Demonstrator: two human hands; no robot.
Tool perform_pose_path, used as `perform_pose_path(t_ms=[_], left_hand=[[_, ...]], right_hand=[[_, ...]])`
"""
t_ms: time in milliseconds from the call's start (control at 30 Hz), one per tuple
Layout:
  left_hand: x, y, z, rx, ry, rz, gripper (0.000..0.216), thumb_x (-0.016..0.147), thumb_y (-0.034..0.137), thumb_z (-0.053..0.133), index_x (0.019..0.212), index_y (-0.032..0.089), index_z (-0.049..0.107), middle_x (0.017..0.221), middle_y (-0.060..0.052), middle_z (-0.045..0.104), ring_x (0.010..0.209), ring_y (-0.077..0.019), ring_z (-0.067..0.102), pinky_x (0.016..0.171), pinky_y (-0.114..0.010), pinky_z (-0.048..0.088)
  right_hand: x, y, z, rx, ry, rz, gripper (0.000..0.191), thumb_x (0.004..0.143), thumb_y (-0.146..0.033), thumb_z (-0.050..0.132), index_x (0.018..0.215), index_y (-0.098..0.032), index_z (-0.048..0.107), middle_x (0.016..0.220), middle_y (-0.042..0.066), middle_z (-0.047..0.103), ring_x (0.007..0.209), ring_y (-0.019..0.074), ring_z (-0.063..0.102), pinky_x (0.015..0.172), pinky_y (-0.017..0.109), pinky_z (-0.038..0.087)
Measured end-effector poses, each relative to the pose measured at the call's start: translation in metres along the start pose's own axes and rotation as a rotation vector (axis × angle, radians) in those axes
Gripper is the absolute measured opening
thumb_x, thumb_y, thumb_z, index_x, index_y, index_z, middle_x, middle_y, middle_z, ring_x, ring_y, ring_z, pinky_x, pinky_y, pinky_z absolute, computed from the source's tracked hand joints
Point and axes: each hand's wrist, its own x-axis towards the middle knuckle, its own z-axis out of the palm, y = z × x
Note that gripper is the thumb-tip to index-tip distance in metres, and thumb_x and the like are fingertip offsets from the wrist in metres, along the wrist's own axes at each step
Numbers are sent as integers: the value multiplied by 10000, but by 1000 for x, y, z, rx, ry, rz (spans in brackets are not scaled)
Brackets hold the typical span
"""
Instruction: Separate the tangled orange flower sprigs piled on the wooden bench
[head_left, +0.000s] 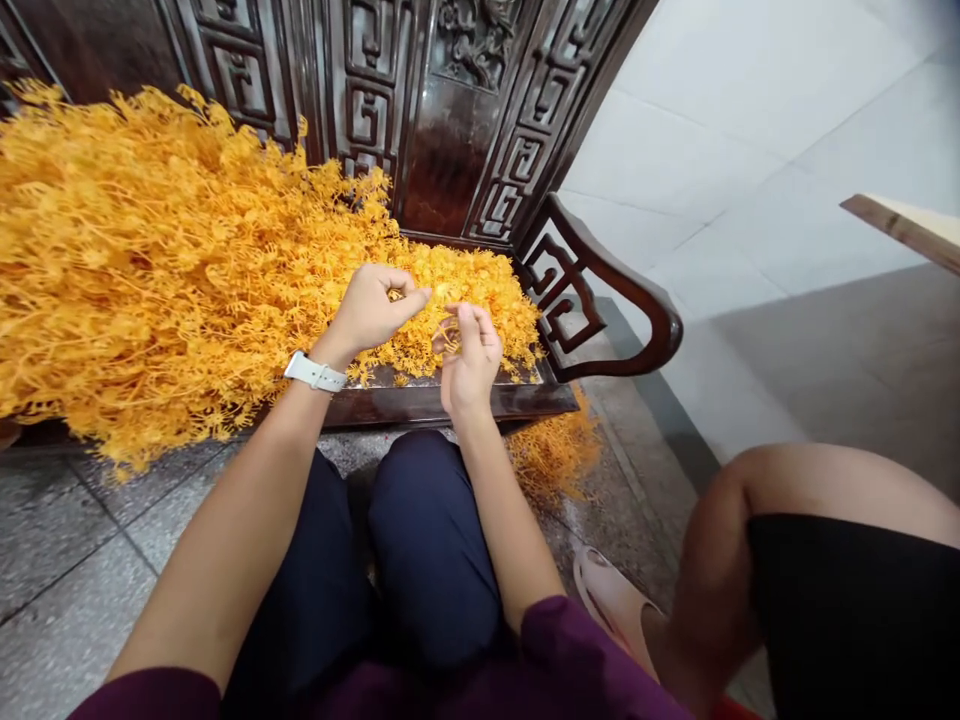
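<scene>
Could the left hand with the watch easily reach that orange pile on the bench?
Probably yes: the left hand hangs right above the orange pile, with nothing between them; the right hand, pinching a sprig, is beside it.

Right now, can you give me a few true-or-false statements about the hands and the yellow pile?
The left hand wears a white watch. True.
The right hand pinches a yellow sprig. True.
The sprig pile lies on a glass table. False: it lies on a dark carved wooden bench.
Nothing yellow has spilled off. False: fallen sprigs lie on the floor below the bench.
</scene>
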Motion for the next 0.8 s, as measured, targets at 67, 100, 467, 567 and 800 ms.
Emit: perform_pose_path(t_ms=[67,100,467,567,800], left_hand=[[1,-2,1,-4,16,13,450,902,362,683,532,185,499,526,29,442,534,-112,406,573,-303,326],[3,-4,1,-7,33,16,451,911,395,683,547,185,517,537,23,467,541,-116,423,577,-305,336],[7,-14,21,-4,142,-10,349,918,371,670,620,190,646,598,-4,584,598,-159,544,620,-333,410],[3,-12,28,-17,156,-8,344,923,359,673,624,190,646,601,-4,598,588,-159,536,613,-334,399],[19,-37,10,79,399,-97,377,928,347,670,601,202,554,573,-5,543,577,-159,452,587,-329,303]], right_hand=[[-2,4,-3,-87,70,-59,319,879,-534,691,903,-234,587,857,-5,585,647,96,481,533,229,373],[-4,5,-4,-118,98,-84,323,881,-537,688,892,-235,575,819,-14,564,624,95,461,514,226,359],[-35,-11,-1,-356,-19,-301,124,948,-268,684,824,-262,682,828,-1,577,791,143,547,817,287,491],[-33,-11,-5,-372,-9,-296,85,904,-246,731,826,-271,708,838,8,601,829,163,568,838,306,495],[-82,-26,-13,-349,-327,-392,193,977,-199,602,845,-298,703,718,27,627,684,201,588,690,390,486]])
